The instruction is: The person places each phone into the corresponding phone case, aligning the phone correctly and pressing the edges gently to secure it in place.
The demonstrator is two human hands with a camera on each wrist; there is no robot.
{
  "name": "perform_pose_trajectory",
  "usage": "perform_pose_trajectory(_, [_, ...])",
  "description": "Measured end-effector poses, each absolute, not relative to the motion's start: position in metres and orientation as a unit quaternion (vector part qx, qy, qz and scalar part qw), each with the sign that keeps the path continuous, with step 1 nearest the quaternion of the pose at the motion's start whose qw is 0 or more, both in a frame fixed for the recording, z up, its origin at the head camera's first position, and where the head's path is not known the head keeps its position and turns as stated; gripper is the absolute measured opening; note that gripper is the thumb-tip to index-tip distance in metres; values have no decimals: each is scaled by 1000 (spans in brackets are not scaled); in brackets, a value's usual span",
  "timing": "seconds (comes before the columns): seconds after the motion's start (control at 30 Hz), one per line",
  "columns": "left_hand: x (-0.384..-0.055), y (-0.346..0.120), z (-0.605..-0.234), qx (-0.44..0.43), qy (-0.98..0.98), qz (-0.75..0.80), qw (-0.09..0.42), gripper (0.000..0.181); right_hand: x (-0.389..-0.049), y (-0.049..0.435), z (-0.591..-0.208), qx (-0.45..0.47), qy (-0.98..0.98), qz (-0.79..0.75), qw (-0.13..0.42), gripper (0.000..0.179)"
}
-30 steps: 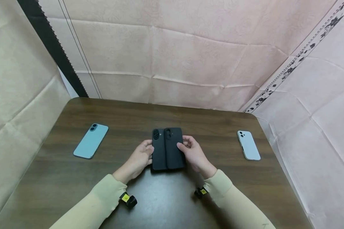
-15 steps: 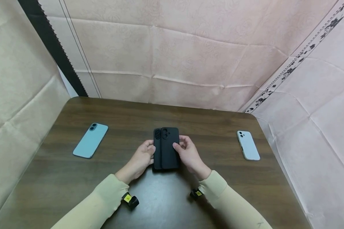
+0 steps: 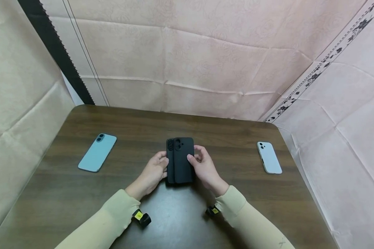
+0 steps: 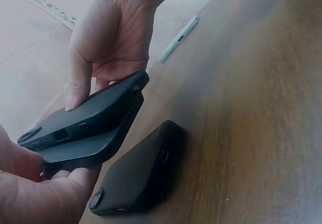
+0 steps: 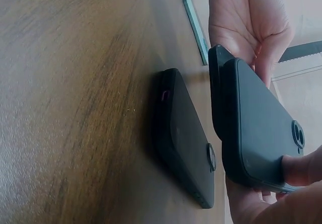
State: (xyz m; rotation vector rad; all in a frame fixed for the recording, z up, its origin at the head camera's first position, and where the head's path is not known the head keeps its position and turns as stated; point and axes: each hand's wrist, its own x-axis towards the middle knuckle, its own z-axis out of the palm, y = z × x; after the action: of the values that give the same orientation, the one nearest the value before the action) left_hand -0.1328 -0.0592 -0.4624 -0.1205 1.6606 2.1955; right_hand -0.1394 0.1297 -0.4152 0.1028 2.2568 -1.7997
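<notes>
My left hand (image 3: 153,170) holds a black phone case (image 3: 170,166) by its left edge, thumb along the side. With thumb on its back and fingers behind, my right hand (image 3: 206,170) pinches another black phone case (image 3: 184,162), which has a camera cutout at its top. In the head view the right case overlaps most of the left one. Both wrist views show the two held cases layered close together, slightly offset. Below them on the table lies a third black case (image 4: 141,168) with a small port opening; the held cases hide it from the head camera.
A light blue phone (image 3: 97,153) lies back up at the left of the brown wooden table (image 3: 230,138). At the right lies a smaller pale blue phone (image 3: 269,158). Pale cloth (image 3: 187,62) hangs behind the table's far edge and at both sides.
My right hand has moved left with its case, sliding it over the left-hand case until only a narrow strip of that shows. Over the last half second both hands are nearly still.
</notes>
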Motion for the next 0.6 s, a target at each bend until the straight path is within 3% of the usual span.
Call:
perform_pose_trajectory(0.27, [-132,-60,-461,-44,585,788,187,34,-149,134,-443,30,767,-628,126,45])
perform_pose_trajectory(0.6, [-131,-61,-463,-44,577,794,183,33,-148,134,-447,16,781,-616,103,39])
